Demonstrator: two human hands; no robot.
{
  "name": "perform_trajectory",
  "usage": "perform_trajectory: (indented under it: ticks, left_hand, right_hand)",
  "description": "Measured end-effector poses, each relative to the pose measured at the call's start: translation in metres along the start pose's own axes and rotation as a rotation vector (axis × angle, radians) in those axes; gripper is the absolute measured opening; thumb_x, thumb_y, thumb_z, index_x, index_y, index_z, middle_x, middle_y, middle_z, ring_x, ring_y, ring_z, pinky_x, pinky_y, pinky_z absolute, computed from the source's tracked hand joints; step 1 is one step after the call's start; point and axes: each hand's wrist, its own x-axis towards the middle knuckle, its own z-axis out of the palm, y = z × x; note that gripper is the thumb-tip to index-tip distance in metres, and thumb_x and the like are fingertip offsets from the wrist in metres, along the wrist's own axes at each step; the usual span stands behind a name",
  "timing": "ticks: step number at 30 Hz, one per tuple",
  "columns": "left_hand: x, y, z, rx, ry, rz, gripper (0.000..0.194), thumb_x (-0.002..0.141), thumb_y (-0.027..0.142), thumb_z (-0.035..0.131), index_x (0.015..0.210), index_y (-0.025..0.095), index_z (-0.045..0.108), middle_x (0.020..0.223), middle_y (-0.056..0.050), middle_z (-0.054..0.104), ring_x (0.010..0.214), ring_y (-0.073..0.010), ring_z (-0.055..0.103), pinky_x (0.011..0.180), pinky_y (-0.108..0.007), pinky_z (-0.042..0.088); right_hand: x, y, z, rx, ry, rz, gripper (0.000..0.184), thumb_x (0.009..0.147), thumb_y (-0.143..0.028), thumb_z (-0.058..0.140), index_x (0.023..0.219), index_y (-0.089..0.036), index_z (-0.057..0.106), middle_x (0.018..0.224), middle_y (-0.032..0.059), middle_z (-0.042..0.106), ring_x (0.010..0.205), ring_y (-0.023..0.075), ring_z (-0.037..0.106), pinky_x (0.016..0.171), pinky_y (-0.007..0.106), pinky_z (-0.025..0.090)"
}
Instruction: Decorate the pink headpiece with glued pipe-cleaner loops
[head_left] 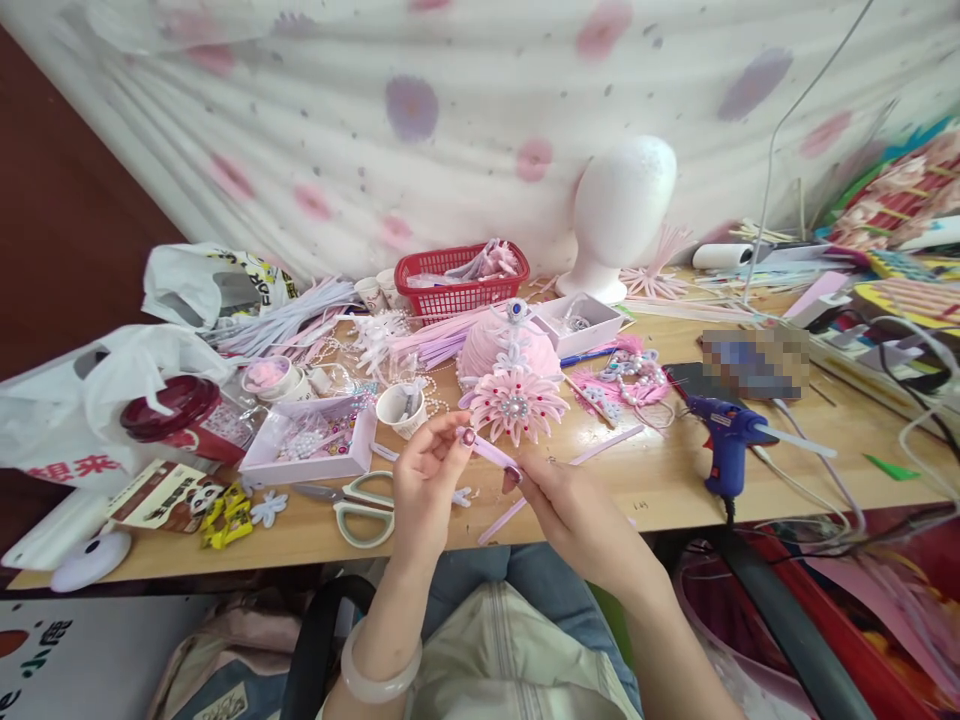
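Observation:
Between my two hands stretches a short, pale pink-purple fuzzy strip (493,455), which looks like a pipe cleaner. My left hand (433,468) pinches its left end between thumb and fingers. The right end is pinched in my right hand (553,490). Just beyond my fingers stands a pink headpiece (510,350) with a large petalled flower (519,405), pearl-like beads at its centre and a blue gem on top. Loose pipe cleaners (607,444) lie on the table close to my right hand. Scissors (365,508) with pale handles rest left of my left hand.
A blue hot glue gun (724,440) stands at the right near cables. At the left are a bead box (307,445), a paper cup (401,408) and a lidded red cup (176,415). Behind sit a red basket (461,292) and a white foam head (626,215).

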Motion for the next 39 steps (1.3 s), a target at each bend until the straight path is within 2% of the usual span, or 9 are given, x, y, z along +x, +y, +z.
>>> perform_trajectory:
  ticks: [4,10,16,20,22,26,28,34,39]
  left_hand:
    - [-0.001,0.002,0.006,-0.285,-0.029,-0.103,0.032,0.065,0.028,0.092,0.094,0.022,0.078,0.081,0.003,0.069,0.073,-0.007,0.062,0.069,-0.014,0.052]
    - [-0.004,0.002,0.009,-0.511,0.034,-0.214,0.032,0.062,0.018,0.09,0.092,0.021,0.078,0.079,0.003,0.068,0.072,-0.0078,0.064,0.072,-0.017,0.054]
    - [-0.001,-0.001,0.004,-0.588,0.064,-0.269,0.03,0.062,0.013,0.088,0.09,0.019,0.077,0.079,0.002,0.069,0.077,-0.0102,0.067,0.082,-0.022,0.057]
    - [0.001,-0.005,0.003,-0.445,0.067,-0.165,0.031,0.061,0.023,0.095,0.086,0.019,0.077,0.084,0.002,0.07,0.081,-0.009,0.066,0.08,-0.018,0.053]
    - [-0.002,-0.009,0.004,-0.347,-0.006,-0.144,0.031,0.064,0.032,0.095,0.087,0.019,0.079,0.086,0.0,0.073,0.082,-0.0098,0.066,0.078,-0.018,0.052]
    - [-0.011,-0.015,0.005,-0.249,-0.256,-0.39,0.039,0.057,0.039,0.097,0.086,0.016,0.083,0.068,-0.001,0.071,0.059,-0.0083,0.06,0.062,-0.02,0.049]
    - [-0.013,-0.017,0.006,-0.248,-0.283,-0.467,0.04,0.051,0.038,0.099,0.078,0.014,0.083,0.058,-0.001,0.068,0.051,-0.0071,0.056,0.057,-0.02,0.047]
    - [-0.012,-0.019,0.01,-0.301,-0.126,-0.49,0.036,0.045,0.038,0.101,0.07,0.02,0.082,0.063,0.002,0.071,0.056,-0.0033,0.057,0.06,-0.014,0.047]
    - [-0.019,-0.019,0.019,-0.372,-0.018,-0.498,0.038,0.045,0.034,0.101,0.074,0.018,0.083,0.069,0.0,0.075,0.064,-0.0071,0.064,0.064,-0.016,0.052]
  right_hand:
    - [-0.001,-0.002,0.003,0.119,0.017,-0.04,0.028,0.103,-0.027,0.032,0.086,-0.021,0.054,0.077,0.0031,0.065,0.07,0.0181,0.06,0.067,0.028,0.042]
    - [-0.004,-0.003,0.009,0.139,0.044,-0.067,0.026,0.101,-0.023,0.034,0.082,-0.021,0.053,0.071,0.0007,0.059,0.066,0.0166,0.057,0.064,0.027,0.039]
    - [-0.002,-0.003,0.011,0.125,0.047,-0.063,0.026,0.101,-0.024,0.036,0.08,-0.021,0.051,0.068,0.0,0.056,0.064,0.0166,0.054,0.063,0.027,0.036]
    - [0.0,0.0,0.01,0.219,0.072,-0.069,0.029,0.103,-0.027,0.036,0.079,-0.021,0.051,0.067,-0.0013,0.053,0.063,0.0151,0.052,0.062,0.026,0.036]
    - [0.0,0.002,0.009,0.244,0.087,-0.06,0.03,0.104,-0.029,0.036,0.079,-0.021,0.051,0.067,-0.0018,0.052,0.063,0.0148,0.051,0.062,0.026,0.036]
    - [-0.001,0.007,0.009,0.324,0.038,-0.075,0.03,0.104,-0.031,0.038,0.078,-0.021,0.049,0.068,-0.0022,0.05,0.063,0.0142,0.048,0.062,0.026,0.036]
    - [-0.001,0.008,0.009,0.4,0.002,-0.096,0.031,0.105,-0.034,0.04,0.079,-0.021,0.049,0.07,-0.0028,0.049,0.062,0.0133,0.045,0.062,0.026,0.036]
    - [-0.004,0.011,0.016,0.581,0.0,-0.057,0.027,0.106,-0.042,0.044,0.089,-0.022,0.053,0.079,-0.0021,0.05,0.07,0.0136,0.045,0.065,0.026,0.038]
    - [-0.004,0.015,0.018,0.715,0.0,-0.012,0.032,0.106,-0.045,0.041,0.085,-0.022,0.05,0.073,-0.0038,0.042,0.065,0.0128,0.037,0.06,0.026,0.034]
